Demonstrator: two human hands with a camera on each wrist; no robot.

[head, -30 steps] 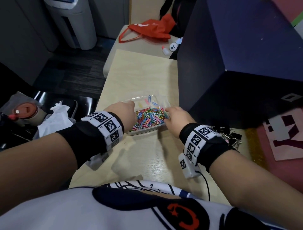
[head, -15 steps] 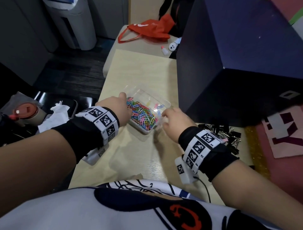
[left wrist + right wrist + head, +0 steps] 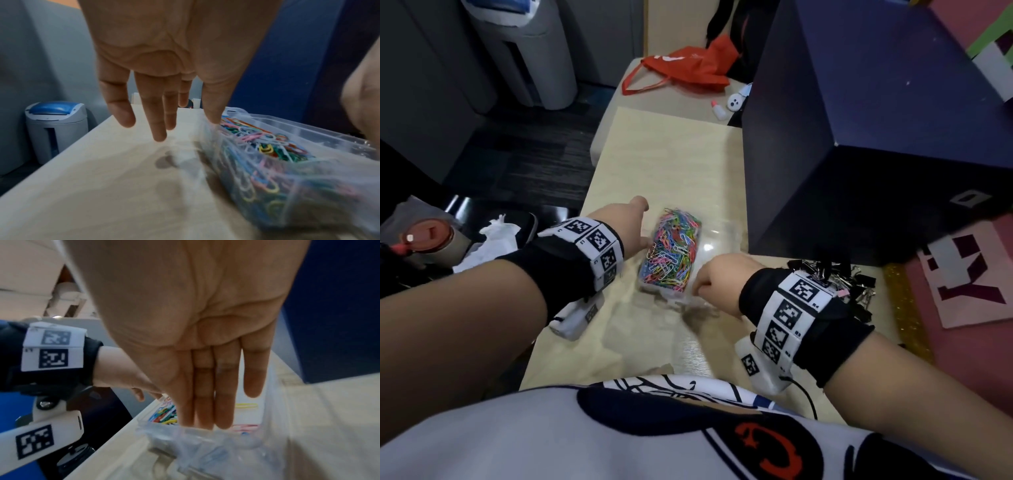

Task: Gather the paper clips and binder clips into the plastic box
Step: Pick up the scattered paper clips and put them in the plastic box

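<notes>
A clear plastic box (image 3: 717, 240) lies lengthwise on the pale table, with coloured paper clips (image 3: 671, 253) heaped along its left side. My left hand (image 3: 635, 222) is beside the box's left wall. In the left wrist view its fingers (image 3: 158, 123) hang straight above the table and the thumb touches the box's rim (image 3: 287, 123). My right hand (image 3: 714, 281) is at the box's near right corner. Its straight fingers (image 3: 203, 402) reach down to the near rim of the box (image 3: 267, 426). A pile of black binder clips (image 3: 828, 274) lies on the table behind my right wrist.
A big dark blue box (image 3: 859, 137) stands close on the right of the plastic box. At the far end lie a red bag (image 3: 681, 72) and a small white bottle (image 3: 719, 109). The table's left edge drops toward a red-lidded cup (image 3: 428, 240) and tissue (image 3: 493, 236).
The plastic box has been turned from crosswise to lengthwise on the table. My left hand moved to its far left side and my right hand drew back to its near end.
</notes>
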